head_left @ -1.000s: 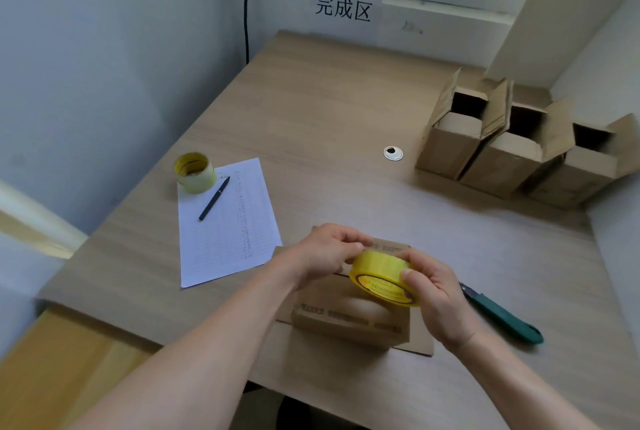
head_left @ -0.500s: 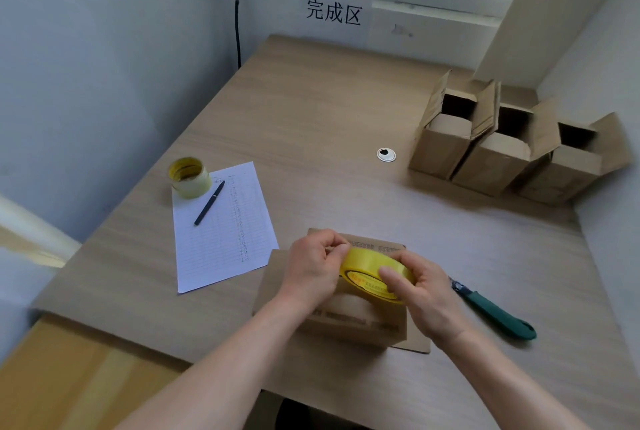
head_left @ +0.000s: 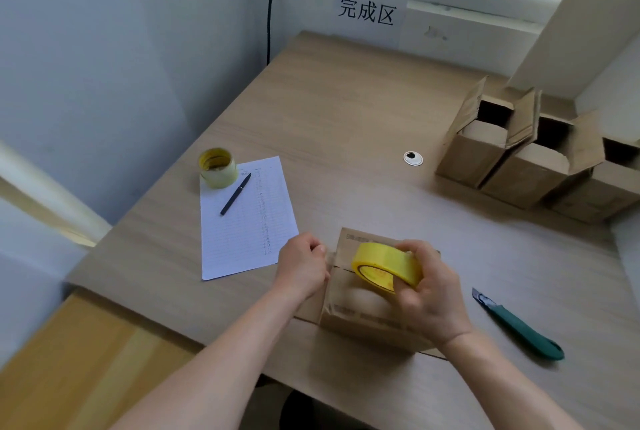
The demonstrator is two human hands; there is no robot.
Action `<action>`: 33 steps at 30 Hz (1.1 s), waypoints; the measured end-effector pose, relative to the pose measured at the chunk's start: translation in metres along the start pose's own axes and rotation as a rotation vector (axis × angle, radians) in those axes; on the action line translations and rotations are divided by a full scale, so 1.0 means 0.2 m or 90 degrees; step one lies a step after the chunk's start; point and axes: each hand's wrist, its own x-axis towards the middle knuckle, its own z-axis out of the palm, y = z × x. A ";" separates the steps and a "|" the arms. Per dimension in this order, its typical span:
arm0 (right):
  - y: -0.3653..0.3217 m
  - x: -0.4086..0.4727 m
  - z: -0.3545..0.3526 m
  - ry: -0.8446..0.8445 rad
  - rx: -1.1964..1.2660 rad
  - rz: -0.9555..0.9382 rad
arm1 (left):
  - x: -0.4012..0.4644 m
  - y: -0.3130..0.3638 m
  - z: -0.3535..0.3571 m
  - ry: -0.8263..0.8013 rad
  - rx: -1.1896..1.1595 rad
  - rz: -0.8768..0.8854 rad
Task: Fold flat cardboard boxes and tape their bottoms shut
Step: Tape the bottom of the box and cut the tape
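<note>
Right now the right hand (head_left: 429,294) grips the yellow tape roll (head_left: 388,267) above the box (head_left: 349,305), the left hand (head_left: 301,270) pinching its tape end.

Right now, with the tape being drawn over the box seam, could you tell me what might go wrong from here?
1. The left hand pinches the tape end at the box edge; if it slips, the strip may stick crooked or off the seam.
2. The right hand holds the yellow tape roll tilted, so the tape could twist or wrinkle.
3. The green cutter lies close by the right forearm, which might knock it.
</note>
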 end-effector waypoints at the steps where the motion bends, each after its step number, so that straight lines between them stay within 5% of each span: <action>1: 0.00 0.01 0.01 0.004 0.014 0.020 | 0.01 -0.02 0.00 -0.004 0.008 -0.009; 5: 0.02 0.03 0.04 -0.007 0.047 0.100 | 0.05 -0.08 0.02 -0.009 0.025 -0.021; 12: 0.00 0.00 0.03 0.003 0.036 -0.039 | 0.07 -0.15 0.07 -0.022 0.008 -0.035; 24: -0.01 -0.02 0.05 -0.001 -0.057 -0.043 | 0.08 -0.17 0.16 -0.038 0.184 0.005; 28: 0.01 -0.03 0.05 -0.022 -0.041 -0.031 | 0.07 -0.15 0.16 0.012 0.041 -0.010; 33: 0.02 0.00 0.02 -0.067 0.047 0.022 | 0.01 -0.15 0.24 -0.119 -0.108 0.096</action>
